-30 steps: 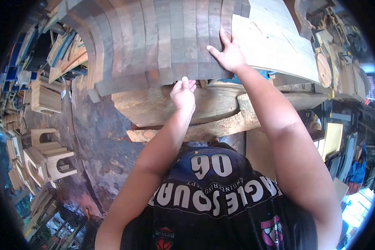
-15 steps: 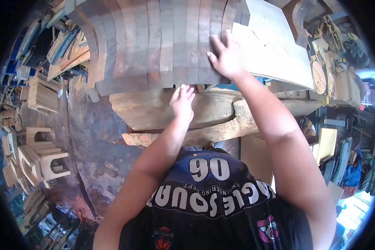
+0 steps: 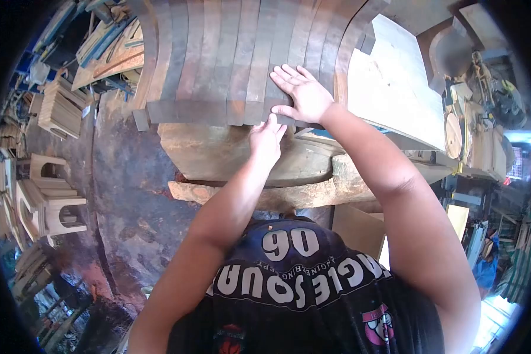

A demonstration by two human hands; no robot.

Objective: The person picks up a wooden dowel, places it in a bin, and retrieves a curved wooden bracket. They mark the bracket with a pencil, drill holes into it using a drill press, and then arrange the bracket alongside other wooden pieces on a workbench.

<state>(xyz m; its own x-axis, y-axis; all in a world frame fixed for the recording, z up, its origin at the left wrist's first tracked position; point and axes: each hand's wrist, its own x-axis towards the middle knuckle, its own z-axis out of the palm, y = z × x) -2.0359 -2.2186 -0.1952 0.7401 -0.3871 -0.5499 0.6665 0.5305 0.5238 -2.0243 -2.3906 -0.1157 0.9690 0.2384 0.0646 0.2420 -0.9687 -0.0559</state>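
Note:
A row of curved wooden pieces [image 3: 218,65] lies side by side across the bench in front of me, their near ends lined up. My right hand [image 3: 304,97] rests flat on top of the row with its fingers spread, the thumb by the near edge. Just below that edge is my left hand [image 3: 266,138], its thumb up at the end faces and its fingers loosely extended, partly turned away. No loose piece shows in either hand. Under the row's front edge sits a thick slab of raw wood [image 3: 242,159] with a rough border.
A pale flat board [image 3: 395,82] lies to the right of the row. Another curved dark piece [image 3: 448,53] stands beyond it. On the floor at left are arched wooden frames [image 3: 50,197] and a slatted wooden stack [image 3: 61,109]. A round wooden disc [image 3: 452,134] is at right.
My right hand has moved left and slightly nearer along the row, with its fingers now pointing left. The left hand has shifted a little right. The view has also shifted.

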